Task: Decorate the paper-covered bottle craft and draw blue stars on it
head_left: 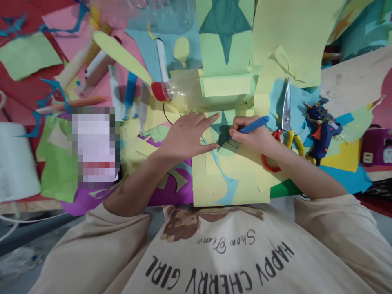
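In my right hand [248, 132] is a blue marker [255, 124], its tip down at a small star [222, 126]. Most of that star is filled in dark blue-green, while the point near my right hand shows only its outline. My left hand [190, 134] lies on the yellow paper, fingers spread, with thumb and index finger framing the star's left side. A light blue paper strip [230, 185] rests on the yellow sheet [202, 194] below. Farther back, a larger filled star [226, 24] shows on pale green paper.
Scissors [286, 110] and a dark blue glue gun [321, 143] lie to the right. A clear bottle with a red cap [159, 91] is behind my left hand. Several markers [130, 92] and paper scraps cover the left. A pixelated patch [94, 147] hides something there.
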`<state>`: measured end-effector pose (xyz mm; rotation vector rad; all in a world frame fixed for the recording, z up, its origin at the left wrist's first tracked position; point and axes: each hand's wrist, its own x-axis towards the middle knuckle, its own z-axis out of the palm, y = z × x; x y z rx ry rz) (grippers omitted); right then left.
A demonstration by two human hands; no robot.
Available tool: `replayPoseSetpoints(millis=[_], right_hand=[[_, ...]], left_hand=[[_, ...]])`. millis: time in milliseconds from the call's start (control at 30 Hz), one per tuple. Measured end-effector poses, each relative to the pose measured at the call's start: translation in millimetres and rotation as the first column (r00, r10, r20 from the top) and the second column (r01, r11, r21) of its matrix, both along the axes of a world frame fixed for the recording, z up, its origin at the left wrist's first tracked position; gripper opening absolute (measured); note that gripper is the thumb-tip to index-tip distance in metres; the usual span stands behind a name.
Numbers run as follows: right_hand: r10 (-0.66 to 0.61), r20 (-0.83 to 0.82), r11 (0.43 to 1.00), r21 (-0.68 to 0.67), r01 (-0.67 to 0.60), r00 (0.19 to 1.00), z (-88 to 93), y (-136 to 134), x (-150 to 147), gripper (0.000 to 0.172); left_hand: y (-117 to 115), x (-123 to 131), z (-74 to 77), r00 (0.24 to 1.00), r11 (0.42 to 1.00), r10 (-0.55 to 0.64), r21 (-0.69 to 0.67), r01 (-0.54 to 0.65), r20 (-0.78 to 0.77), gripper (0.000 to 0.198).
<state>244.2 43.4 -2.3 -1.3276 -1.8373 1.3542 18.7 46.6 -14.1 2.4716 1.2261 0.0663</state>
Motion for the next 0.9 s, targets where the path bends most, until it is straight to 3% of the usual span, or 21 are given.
replayPoseSetpoints(millis=[367,600,900], right_hand=[[0.043,0.049,0.999,-0.035,-0.041,0.998,3.4,-0.2,-1.1,0.035],[-0.107,-0.009,0.994,0.032,0.107,0.994,2.0,6.5,7.1,0.032],[-0.085,0.033,0.995,0.064,0.083,0.996,3.4,3.7,1.8,0.033]], left_hand=[[0.1,-0.6,1.6,1.0,1.0,0.009,-0.014,-0.008,0.013,0.086],[0.9,-2.3,-1.0,1.0,1.0,0.003,0.004,-0.003,0.031,0.093],[0.7,-1.0,1.9,1.0,1.0,0.012,-0.018,-0.012,0.003,0.092]])
